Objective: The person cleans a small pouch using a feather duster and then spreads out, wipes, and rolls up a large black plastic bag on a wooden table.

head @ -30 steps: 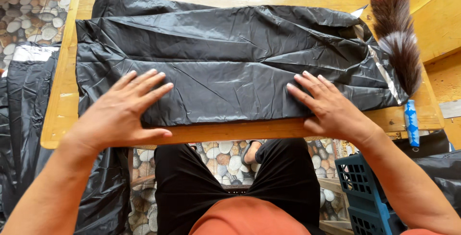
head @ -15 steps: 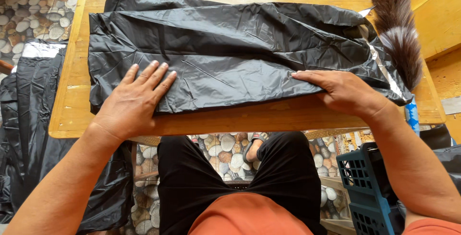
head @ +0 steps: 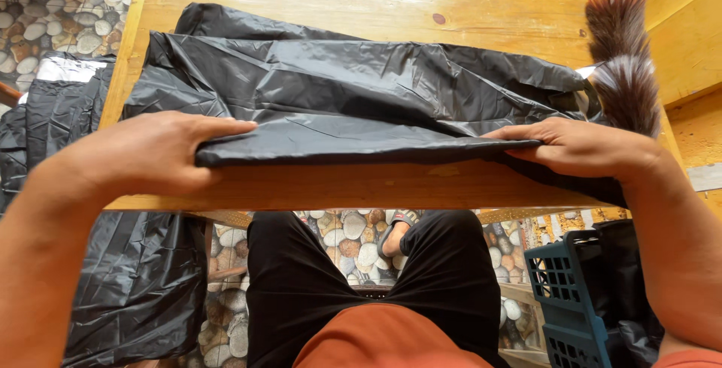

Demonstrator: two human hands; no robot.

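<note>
A black, shiny plastic sheet (head: 353,90) lies folded lengthwise across a wooden table (head: 361,7). My left hand (head: 150,154) grips its near folded edge at the left end, thumb on top. At the right end, my right hand (head: 579,146) holds the same near edge with fingers pointing left. The near edge is lifted and turned over toward the far side.
A brown and white feather duster (head: 624,60) lies at the table's right end. More black plastic sheets (head: 113,278) hang at the left of the table over a pebble floor. A blue plastic crate (head: 571,293) stands at the lower right, beside my legs.
Both hands went from lying flat on the sheet to gripping its near edge, and the edge has been folded away from me, making the sheet narrower.
</note>
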